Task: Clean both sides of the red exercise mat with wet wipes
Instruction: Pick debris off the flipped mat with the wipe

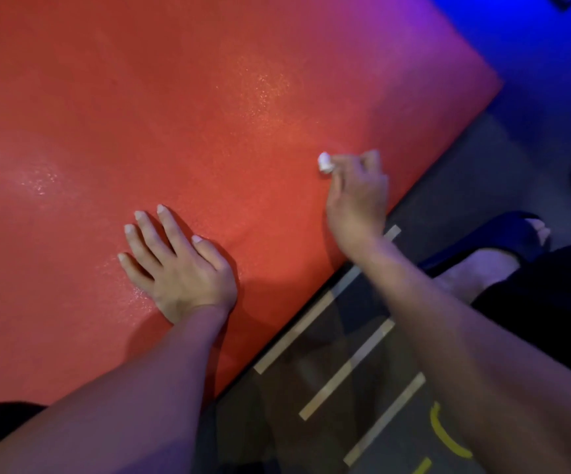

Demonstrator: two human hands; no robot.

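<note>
One red exercise mat (174, 114) filled most of the view, lying flat with its near edge running diagonally beside a dark floor (465, 172). Damp, glistening patches showed on its upper face at the left, near the middle and just beside the left wrist, so at least part of this side seemed to have been wiped already. Judging from that, the work stood somewhere in the first side: the stretch near the right edge was being treated, the far corner under the blue light could not be judged, and nothing showed whether the underside had been cleaned. Turning the mat and wiping the other face may have been left to do.

Two bare forearms reached in from the bottom. The left hand (178, 265) lay flat on the mat with fingers straight and spread, its grip open, pressing down as if to steady the surface. The right hand (357, 196), blurred, hovered at the mat close to its near edge, its grip closed in a pinch on one small white wad, the wet wipe (324, 163), which appeared to touch the mat.

On the floor were three pale tape strips (347, 369) laid parallel, plus two yellow marks (443, 432) near the bottom. One foot in a dark sandal (513, 234) stood at the right.
</note>
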